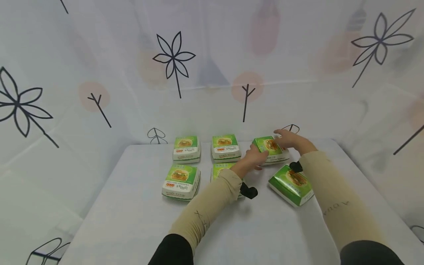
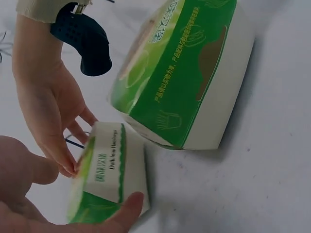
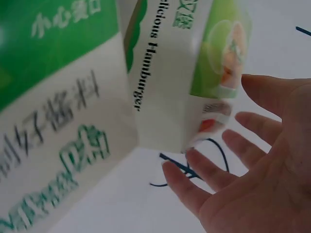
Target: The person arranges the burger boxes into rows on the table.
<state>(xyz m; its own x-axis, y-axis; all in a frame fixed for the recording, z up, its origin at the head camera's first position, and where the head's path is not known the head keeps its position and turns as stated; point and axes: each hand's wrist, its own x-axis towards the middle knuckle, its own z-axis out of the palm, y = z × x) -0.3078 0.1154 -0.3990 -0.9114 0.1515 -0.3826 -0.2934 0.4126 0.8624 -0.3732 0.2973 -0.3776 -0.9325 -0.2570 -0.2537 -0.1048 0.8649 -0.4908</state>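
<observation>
At the back right of the table, a green and white hamburger box sits between my two hands. My left hand is at its near left side; in the left wrist view, the thumb lies along the side of this box. From the right, my right hand reaches over the box's far edge. Its fingers are spread and loosely bent in the right wrist view, with the fingertips right at the box's edge. Just in front stands another hamburger box, turned at an angle.
Two more boxes, a left one and a middle one, stand in the back row. In front are a left box and a middle box, partly behind my left forearm. A patterned cloth hangs behind the white table.
</observation>
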